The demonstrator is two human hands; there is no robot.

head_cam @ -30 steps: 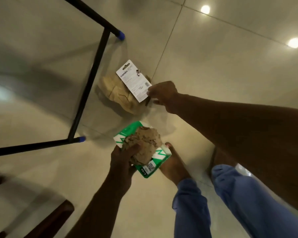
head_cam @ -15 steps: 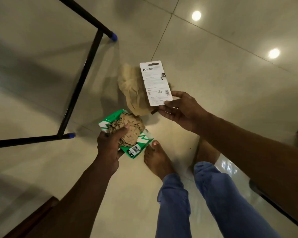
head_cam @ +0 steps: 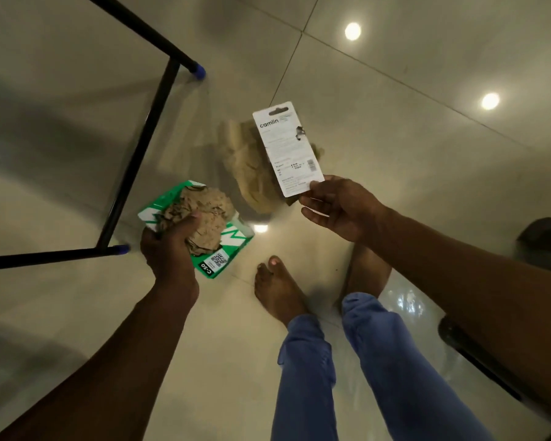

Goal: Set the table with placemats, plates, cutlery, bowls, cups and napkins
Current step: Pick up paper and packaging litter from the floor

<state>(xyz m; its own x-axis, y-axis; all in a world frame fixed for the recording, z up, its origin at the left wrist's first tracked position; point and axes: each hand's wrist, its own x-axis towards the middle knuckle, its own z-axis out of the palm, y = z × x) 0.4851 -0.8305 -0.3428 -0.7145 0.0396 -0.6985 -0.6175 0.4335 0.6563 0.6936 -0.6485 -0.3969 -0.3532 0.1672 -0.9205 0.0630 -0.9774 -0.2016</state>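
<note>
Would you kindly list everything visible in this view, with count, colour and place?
White printed "camlin" card: one, white, pinched at its lower edge in the right grip.
Green-and-white packet: one, held in the left grip.
Crumpled brown paper wad: one, brown, on top of the packet under the left thumb.
Beige crumpled material: one, beige, behind the card.
Black metal frame with blue end caps: one, left.
Glossy tiled floor: pale, below.
Left hand; right hand; bare feet; blue trousers.

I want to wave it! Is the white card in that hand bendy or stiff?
Probably fairly stiff: the white card stands straight up though the right hand pinches only its bottom edge. It looks thin and flat, so likely light, and hard waving might bend it.
</note>
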